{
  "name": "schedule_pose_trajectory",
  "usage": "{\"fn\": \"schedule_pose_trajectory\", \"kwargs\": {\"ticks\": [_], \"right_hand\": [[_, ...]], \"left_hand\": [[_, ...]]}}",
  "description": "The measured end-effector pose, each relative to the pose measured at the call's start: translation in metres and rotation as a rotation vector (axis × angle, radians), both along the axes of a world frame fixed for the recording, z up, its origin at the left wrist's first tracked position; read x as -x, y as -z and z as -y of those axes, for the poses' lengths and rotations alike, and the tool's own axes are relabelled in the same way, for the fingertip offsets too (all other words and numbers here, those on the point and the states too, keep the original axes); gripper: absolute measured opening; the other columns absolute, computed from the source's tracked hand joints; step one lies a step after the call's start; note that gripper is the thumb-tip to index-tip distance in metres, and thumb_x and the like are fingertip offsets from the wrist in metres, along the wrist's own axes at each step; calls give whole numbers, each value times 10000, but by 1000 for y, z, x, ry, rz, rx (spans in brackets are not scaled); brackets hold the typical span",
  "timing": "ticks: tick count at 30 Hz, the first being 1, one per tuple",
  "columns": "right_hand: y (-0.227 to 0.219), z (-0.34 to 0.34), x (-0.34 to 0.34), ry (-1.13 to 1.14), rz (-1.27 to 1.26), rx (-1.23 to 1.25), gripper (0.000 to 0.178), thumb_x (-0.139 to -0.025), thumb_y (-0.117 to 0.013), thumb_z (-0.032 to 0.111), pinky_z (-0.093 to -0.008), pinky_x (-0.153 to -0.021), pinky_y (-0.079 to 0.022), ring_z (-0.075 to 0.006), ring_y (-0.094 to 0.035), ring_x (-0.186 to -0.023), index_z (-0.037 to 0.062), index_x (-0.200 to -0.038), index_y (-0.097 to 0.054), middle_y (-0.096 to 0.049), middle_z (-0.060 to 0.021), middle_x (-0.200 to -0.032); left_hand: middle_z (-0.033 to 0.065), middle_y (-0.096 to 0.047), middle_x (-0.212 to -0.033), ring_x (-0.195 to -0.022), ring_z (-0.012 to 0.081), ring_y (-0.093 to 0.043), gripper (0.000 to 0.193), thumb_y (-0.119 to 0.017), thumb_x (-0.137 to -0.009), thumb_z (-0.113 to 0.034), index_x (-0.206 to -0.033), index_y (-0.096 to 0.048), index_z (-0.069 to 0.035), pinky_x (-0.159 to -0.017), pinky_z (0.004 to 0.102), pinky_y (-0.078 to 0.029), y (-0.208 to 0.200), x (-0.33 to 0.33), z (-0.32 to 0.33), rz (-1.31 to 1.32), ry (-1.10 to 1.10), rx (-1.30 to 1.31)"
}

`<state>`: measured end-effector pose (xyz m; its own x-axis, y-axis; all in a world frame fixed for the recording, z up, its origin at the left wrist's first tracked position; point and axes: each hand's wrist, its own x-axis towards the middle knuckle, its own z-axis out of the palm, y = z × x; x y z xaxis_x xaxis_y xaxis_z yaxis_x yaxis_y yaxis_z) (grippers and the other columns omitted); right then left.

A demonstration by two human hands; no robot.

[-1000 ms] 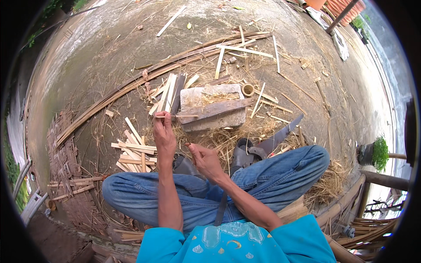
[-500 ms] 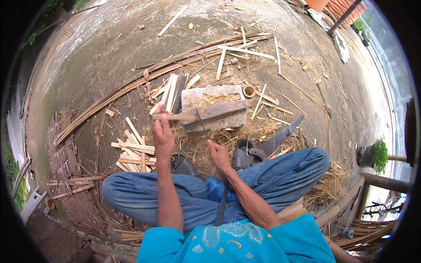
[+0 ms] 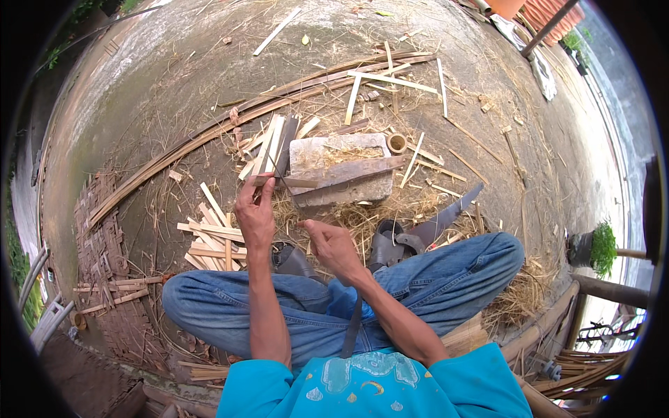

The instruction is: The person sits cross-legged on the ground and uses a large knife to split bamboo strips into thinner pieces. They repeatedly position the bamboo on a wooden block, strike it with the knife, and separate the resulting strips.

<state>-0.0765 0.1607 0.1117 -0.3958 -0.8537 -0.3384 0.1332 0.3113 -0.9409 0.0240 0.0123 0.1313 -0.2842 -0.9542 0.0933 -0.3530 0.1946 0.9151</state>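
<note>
My left hand (image 3: 255,221) pinches a short flat bamboo strip (image 3: 301,182) that points right, over the near left edge of a stone block. My right hand (image 3: 336,249), to its right and nearer me, is closed on a knife; its thin dark blade (image 3: 290,194), seen nearly edge-on, slants up and left across the strip. The knife's grip is hidden in the fist. A dark band (image 3: 353,327) runs from under my right wrist toward my shirt. On the stone block (image 3: 304,152) lies a dark wooden slat (image 3: 355,172).
Cut strips are piled at the left (image 3: 216,240) and behind my left hand (image 3: 268,146). A broad blade (image 3: 446,217) lies by my right shoe (image 3: 385,245). A bamboo ring (image 3: 396,143) touches the block. Long split bamboo (image 3: 181,148) curves across the floor; shavings (image 3: 519,296) lie about.
Both hands have shifted: the right hand moved left with the knife, and its blade now crosses the strip farther left. The strip has turned slightly in my left hand.
</note>
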Motion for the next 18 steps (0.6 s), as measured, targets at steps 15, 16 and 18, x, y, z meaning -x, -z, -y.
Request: {"fn": "schedule_pose_trajectory", "kwargs": {"ticks": [15, 16, 18], "right_hand": [[101, -29, 30, 130, -65, -220, 538, -1060, -538, 503, -337, -534, -457, -121, -551, -537, 23, -1106, -778, -506, -30, -561], [97, -26, 28, 131, 13, -207, 542, -1063, -537, 500, -323, -532, -456, -115, -537, -532, 14, -1097, -774, -508, -17, -574], [93, -27, 29, 113, -2, -215, 551, -1063, -533, 508, -313, -532, -459, -111, -549, -541, 13, -1099, -773, -501, -5, -581]], "left_hand": [[98, -748, -1168, -1072, 124, -670, 344, -648, -1049, -241, -1252, -707, 30, -925, 284, -539, 50, 24, 4, -318, 40, -200], [110, -743, -1192, -1083, 130, -673, 358, -637, -1055, -243, -1285, -690, 26, -935, 281, -541, 72, 29, 7, -297, 60, -198], [117, -734, -1185, -1078, 154, -687, 392, -616, -1065, -250, -1337, -641, 31, -959, 301, -545, 90, 41, 6, -367, 93, -295]]}}
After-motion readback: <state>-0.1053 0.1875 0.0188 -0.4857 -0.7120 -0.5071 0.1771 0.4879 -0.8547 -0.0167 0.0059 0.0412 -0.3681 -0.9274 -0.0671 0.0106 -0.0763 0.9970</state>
